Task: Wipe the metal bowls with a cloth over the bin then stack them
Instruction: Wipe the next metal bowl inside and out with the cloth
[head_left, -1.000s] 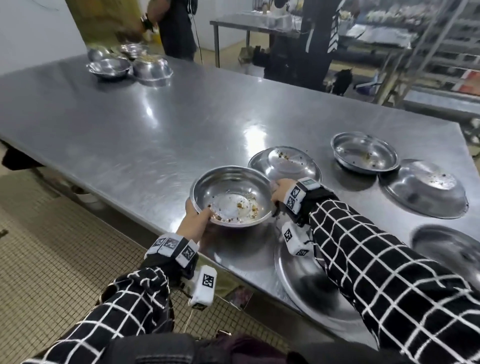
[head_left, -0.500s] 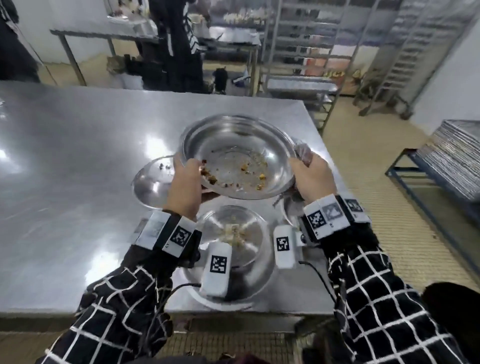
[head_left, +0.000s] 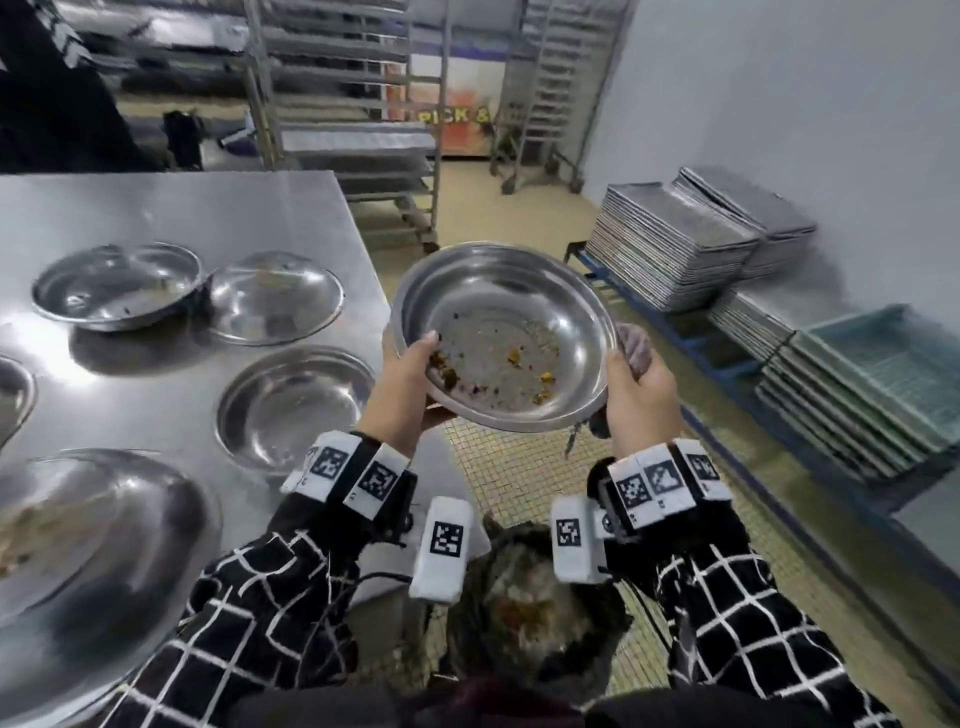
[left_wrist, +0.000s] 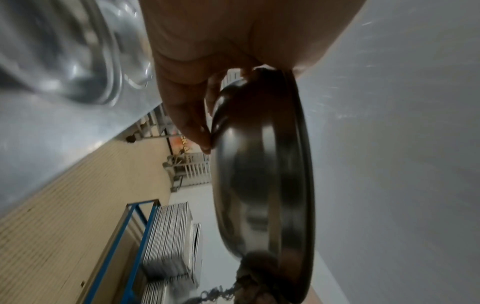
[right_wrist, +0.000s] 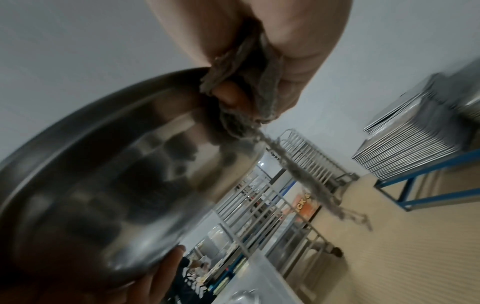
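Note:
A dirty metal bowl (head_left: 501, 338) with food scraps is held in the air past the table's right edge, tilted toward me. My left hand (head_left: 402, 374) grips its left rim, thumb inside, fingers under the base (left_wrist: 187, 102). My right hand (head_left: 636, 389) holds the right rim and clutches a grey cloth (head_left: 634, 343) bunched in the fist (right_wrist: 246, 102), a thread hanging down. The bowl's outer wall (left_wrist: 262, 164) (right_wrist: 116, 174) fills both wrist views. A bin (head_left: 535, 613) with food waste sits below my wrists, nearer me than the bowl.
The steel table (head_left: 182, 208) on the left carries several more bowls: one upright (head_left: 117, 291), one upside down (head_left: 275, 296), one near the edge (head_left: 293, 405), a large one (head_left: 93, 545). Stacked metal trays (head_left: 675, 244) and crates (head_left: 883, 374) line the right wall.
Both hands lifted the bowl off the table and carried it right, past the table's edge to above the floor by the bin. My view swung right with it.

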